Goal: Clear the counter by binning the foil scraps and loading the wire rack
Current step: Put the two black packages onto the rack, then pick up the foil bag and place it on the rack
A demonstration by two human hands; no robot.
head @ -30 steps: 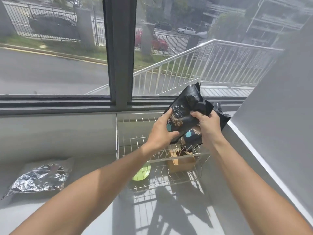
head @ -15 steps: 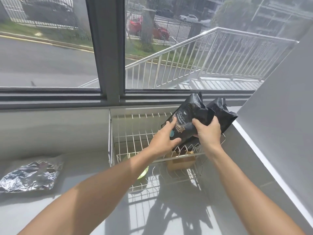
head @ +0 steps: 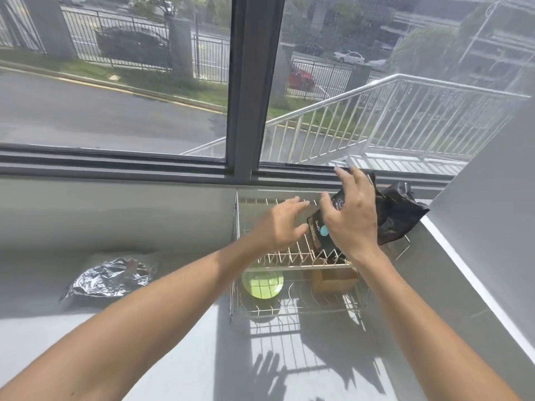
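Observation:
A two-tier wire rack (head: pixel 292 266) stands on the grey counter under the window. A black snack bag (head: pixel 399 212) leans on the rack's upper tier at its right end. My right hand (head: pixel 351 215) hovers in front of the bag with fingers spread, and I cannot tell whether it touches the bag. My left hand (head: pixel 282 224) floats open just left of the bag, above the upper tier. A crumpled foil scrap (head: pixel 111 277) lies on the counter to the left of the rack.
A green plate (head: pixel 262 283) and a brown box (head: pixel 334 280) sit on the rack's lower tier. A grey wall (head: pixel 486 215) rises along the right. The counter (head: pixel 185 357) stretches toward me in sun and shadow.
Both hands have let go of the black bag, which now rests on the rack's upper tier. The fingers have spread and drawn slightly back.

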